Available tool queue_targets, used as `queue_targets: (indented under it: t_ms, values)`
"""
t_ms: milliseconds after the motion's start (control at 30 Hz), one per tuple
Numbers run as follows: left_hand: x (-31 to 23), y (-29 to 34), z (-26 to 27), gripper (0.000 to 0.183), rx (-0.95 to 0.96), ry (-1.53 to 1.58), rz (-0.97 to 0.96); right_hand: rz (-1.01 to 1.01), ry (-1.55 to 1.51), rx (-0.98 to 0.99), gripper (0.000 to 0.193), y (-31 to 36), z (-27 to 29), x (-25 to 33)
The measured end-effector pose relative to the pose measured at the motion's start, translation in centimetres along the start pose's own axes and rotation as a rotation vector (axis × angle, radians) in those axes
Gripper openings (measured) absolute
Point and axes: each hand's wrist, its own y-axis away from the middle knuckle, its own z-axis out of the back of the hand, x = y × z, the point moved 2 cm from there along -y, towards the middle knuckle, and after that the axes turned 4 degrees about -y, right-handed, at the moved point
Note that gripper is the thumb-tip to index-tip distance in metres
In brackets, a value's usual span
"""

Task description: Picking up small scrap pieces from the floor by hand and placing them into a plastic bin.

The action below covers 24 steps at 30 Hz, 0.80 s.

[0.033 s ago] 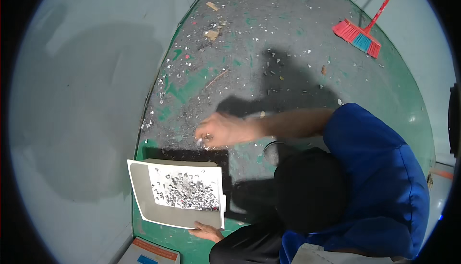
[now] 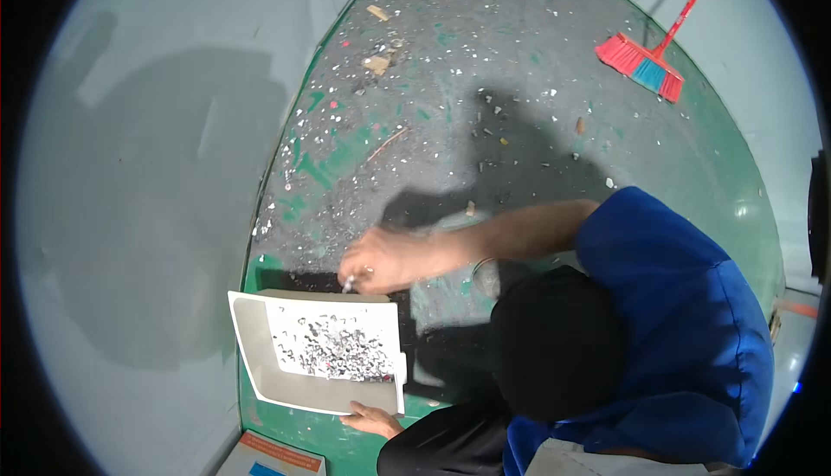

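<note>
The white bin (image 2: 294,388) sits between the right hand (image 2: 381,261) and left hand (image 2: 372,421).

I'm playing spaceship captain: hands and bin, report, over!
Left hand on white plastic bin. Right hand blurred, seemingly pinching pale bit. Small grey scraps inside bin. Broom well clear.

The tub (image 2: 275,388) at lower left is cream, its base white, speckled with silver, black and grey bits (image 2: 338,344) and a touch of pink. Grey floor (image 2: 433,143) fills the upper centre, patched green and dotted white. At upper right, a red-handled broom (image 2: 640,67) has red, turquoise, then red bristles. The shirt (image 2: 684,286) at lower right is plain blue; the trousers (image 2: 440,443), lower centre, black.
</note>
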Motion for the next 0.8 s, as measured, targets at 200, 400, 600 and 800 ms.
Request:
queue_targets:
  t_ms: [200,400,600,800]
  values:
    - [1.9,-0.8,-0.2,0.051,-0.083,0.027,-0.122,0.073,0.077,-0.084,0.025,2.7,0.6,-0.7]
    - [0.7,-0.2,-0.8,0.054,-0.132,0.028,-0.027,-0.323,0.844,-0.021,0.012,15.2,10.3,-10.6]
    - [-1.0,0.1,0.3,0.057,-0.023,-0.056,-0.021,-0.49,0.952,0.087,0.012,18.6,13.1,-13.8]
    - [-3.8,0.6,1.4,0.059,0.128,-0.083,0.023,-0.526,0.931,0.129,0.012,18.5,13.4,-14.8]
